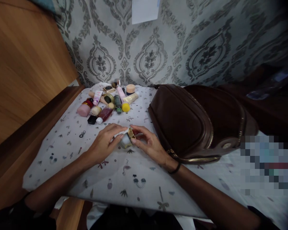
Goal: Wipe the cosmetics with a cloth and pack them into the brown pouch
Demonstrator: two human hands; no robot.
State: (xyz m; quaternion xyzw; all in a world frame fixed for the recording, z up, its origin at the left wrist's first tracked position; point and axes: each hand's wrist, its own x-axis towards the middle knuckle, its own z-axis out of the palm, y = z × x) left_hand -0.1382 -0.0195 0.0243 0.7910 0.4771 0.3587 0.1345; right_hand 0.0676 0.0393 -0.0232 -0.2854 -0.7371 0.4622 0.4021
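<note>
Above the middle of the patterned cloth, both hands meet around a small pale glass bottle (126, 141) with a shiny gold cap (131, 133); it looks like a perfume bottle. My right hand (150, 143) grips the gold-capped end between thumb and fingers. Pinched in my left hand (108, 140) is a thin white piece (121, 132), perhaps a tissue or wipe, pressed against the bottle's side near the cap. The fingers cover part of the bottle. Beyond my left hand lies a dark red bottle with a white cap (105, 115).
A large brown leather bag (180, 118) stands on the right. Towards the wall are several cosmetics, including a pink-based jar (84, 110), a yellow-capped tube (125, 107) and a green bottle (117, 103). A wooden panel (26, 64) rises at the left.
</note>
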